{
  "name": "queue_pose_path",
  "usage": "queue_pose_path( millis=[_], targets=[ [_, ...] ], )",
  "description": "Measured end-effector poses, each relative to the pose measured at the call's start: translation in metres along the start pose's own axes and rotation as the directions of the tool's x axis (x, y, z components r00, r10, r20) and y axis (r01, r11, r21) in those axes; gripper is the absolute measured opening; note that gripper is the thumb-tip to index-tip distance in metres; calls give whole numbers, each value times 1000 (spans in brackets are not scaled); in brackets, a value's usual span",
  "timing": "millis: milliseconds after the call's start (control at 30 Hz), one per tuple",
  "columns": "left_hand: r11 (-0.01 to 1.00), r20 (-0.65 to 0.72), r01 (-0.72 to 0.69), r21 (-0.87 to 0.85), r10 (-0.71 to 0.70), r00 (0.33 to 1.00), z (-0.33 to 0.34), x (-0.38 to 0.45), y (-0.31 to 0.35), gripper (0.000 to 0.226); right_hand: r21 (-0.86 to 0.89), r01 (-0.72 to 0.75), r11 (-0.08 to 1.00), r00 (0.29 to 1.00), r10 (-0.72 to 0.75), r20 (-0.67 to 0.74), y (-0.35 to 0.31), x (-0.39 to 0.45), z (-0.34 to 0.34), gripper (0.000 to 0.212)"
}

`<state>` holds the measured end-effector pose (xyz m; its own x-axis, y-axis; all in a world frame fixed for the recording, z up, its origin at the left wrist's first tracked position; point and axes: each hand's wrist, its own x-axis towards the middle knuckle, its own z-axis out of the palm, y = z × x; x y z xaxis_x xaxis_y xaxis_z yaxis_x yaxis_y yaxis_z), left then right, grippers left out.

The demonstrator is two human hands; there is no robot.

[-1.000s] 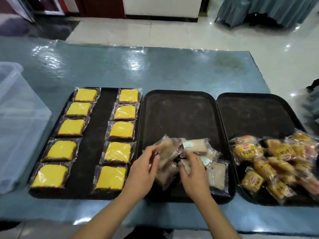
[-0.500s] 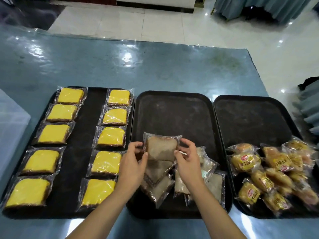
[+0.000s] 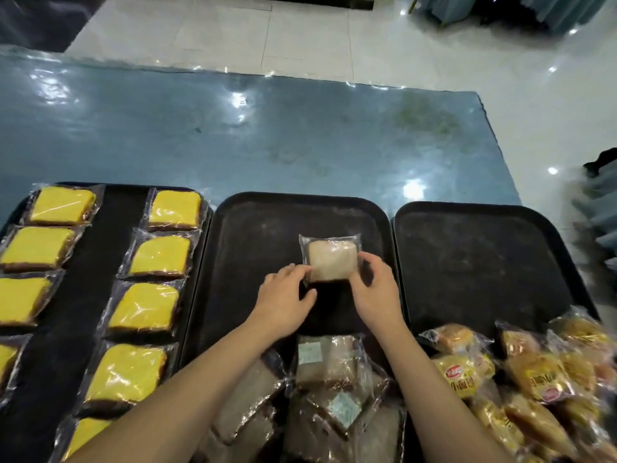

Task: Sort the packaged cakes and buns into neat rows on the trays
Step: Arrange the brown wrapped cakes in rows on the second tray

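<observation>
head view: both hands, left hand [image 3: 283, 304] and right hand [image 3: 377, 295], pinch one pale cake [image 3: 330, 262] (perhaps nine yellow cakes [image 3: 160, 255] visible).

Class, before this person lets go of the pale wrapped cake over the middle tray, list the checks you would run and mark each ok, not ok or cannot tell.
1. Both hands on pale cake: left hand and right hand pinch its wrapper: ok.
2. Cake over middle tray: ok.
3. Bare tray around it: ok.
4. Cake flat on tray: cannot tell.
5. Cake square to tray edges: roughly, ok.
6. Remaining pale cakes in rows: piled, not ok.
</observation>
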<state>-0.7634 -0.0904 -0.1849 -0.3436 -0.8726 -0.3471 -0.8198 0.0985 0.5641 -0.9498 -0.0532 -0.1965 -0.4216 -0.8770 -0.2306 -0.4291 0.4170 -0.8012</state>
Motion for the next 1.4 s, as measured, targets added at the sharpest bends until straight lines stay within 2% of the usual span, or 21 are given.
queue_pose_path(
  millis=[67, 133, 200, 300, 567, 800, 1000, 1100, 1200, 1300, 1400],
  targets=[
    [990, 5, -28, 141, 27, 1000, 8, 8, 1, 53, -266, 110, 958, 994, -109, 19, 11, 5, -1, 44],
    [971, 40, -78, 228, 70, 997, 16, 10, -1, 55, -435, 272, 858, 962, -248, 111, 21, -1, 5, 46],
    [954, 84, -80, 287, 58, 995, 23, 15, -1, 58, -539, 360, 762, 933, -305, 192, 34, -5, 13, 51],
    [940, 95, -78, 333, 49, 994, 29, 34, 5, 62, -606, 377, 701, 923, -335, 187, 47, 11, 14, 59],
    [953, 113, -54, 299, 21, 993, 31, 96, 40, 63, -652, 356, 670, 933, -290, 212, 47, 79, -9, 64],
    [964, 91, -60, 258, 37, 995, 19, 85, 39, 63, -682, 348, 643, 937, -231, 261, 39, 83, -14, 67],
    [977, -45, -11, 211, 21, 999, -10, -4, 0, 52, -592, 353, 724, 935, -250, 253, 4, 48, -14, 55],
    [979, -173, 18, 205, 18, 985, -19, -77, -43, 47, -476, 438, 763, 893, -312, 323, -15, -2, 6, 47],
    [981, -260, 40, 188, 11, 966, -21, -148, -73, 45, -394, 522, 757, 836, -362, 412, -25, -54, 29, 43],
    [967, -233, -11, 254, 72, 970, -6, -199, -90, 42, -394, 548, 738, 811, -351, 468, -26, -93, 46, 39],
    [962, -174, 9, 274, 41, 984, 12, -224, -96, 48, -444, 541, 714, 801, -275, 532, -24, -120, 55, 38]
  ],
)
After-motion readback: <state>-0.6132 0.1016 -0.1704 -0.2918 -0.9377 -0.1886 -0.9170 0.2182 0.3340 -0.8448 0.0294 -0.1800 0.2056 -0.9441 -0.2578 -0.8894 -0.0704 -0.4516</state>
